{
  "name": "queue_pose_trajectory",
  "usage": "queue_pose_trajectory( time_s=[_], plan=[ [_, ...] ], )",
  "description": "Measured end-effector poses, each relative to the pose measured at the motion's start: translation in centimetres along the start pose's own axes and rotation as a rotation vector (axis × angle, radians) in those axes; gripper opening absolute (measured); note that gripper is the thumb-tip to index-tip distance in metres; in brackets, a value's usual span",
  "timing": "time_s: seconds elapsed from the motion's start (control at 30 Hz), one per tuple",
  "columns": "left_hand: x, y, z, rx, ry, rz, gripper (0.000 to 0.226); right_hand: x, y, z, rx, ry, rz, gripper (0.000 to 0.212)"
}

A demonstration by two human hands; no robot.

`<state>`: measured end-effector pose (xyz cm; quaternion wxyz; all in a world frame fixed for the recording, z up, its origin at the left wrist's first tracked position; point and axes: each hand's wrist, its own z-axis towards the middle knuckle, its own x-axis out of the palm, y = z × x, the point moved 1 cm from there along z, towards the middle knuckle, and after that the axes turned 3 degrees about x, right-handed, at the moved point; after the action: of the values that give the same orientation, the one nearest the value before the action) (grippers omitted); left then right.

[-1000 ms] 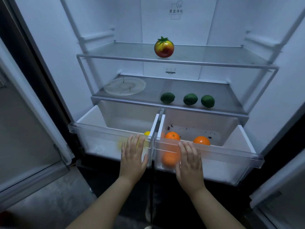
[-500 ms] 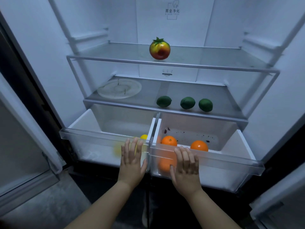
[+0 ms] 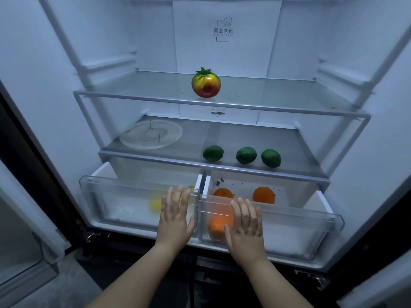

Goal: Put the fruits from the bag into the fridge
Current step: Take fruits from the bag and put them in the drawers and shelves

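Observation:
The fridge stands open in front of me. My left hand [image 3: 175, 218] presses flat on the clear front of the left drawer [image 3: 115, 196], with a yellow fruit [image 3: 155, 203] blurred behind the plastic. My right hand [image 3: 244, 225] presses flat on the front of the right drawer [image 3: 300, 221], which holds three oranges [image 3: 263, 195]. Three green limes [image 3: 246, 155] lie in a row on the lower shelf. A red and yellow tomato-like fruit [image 3: 206, 83] sits on the upper glass shelf [image 3: 289, 94]. No bag is in view.
A cracked white plate [image 3: 151, 134] lies at the left of the lower shelf. The fridge doors [image 3: 20, 218] hang open on both sides. Grey floor [image 3: 55, 290] shows at the bottom left.
Both drawers have slid back into the fridge under my flat hands. The view has tilted up and moved closer to the shelves.

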<state>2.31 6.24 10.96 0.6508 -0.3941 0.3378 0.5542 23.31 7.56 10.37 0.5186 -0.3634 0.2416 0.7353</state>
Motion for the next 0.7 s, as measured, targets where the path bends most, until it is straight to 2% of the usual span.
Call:
queue_pose_trajectory(
  time_s=[0.3,0.53,0.7],
  plan=[
    [2.0,0.4,2.5,0.029,-0.061,0.02,0.078,2.2,-0.6,3.1,0.038,0.029,0.029,0.073],
    [3.3,1.0,5.4,0.043,-0.007,0.031,0.081,3.8,-1.3,5.0,0.042,0.055,-0.006,0.072],
    [3.8,0.9,7.0,0.051,-0.027,0.015,0.096,4.7,-1.4,6.4,0.084,0.072,-0.008,0.071]
  ],
)
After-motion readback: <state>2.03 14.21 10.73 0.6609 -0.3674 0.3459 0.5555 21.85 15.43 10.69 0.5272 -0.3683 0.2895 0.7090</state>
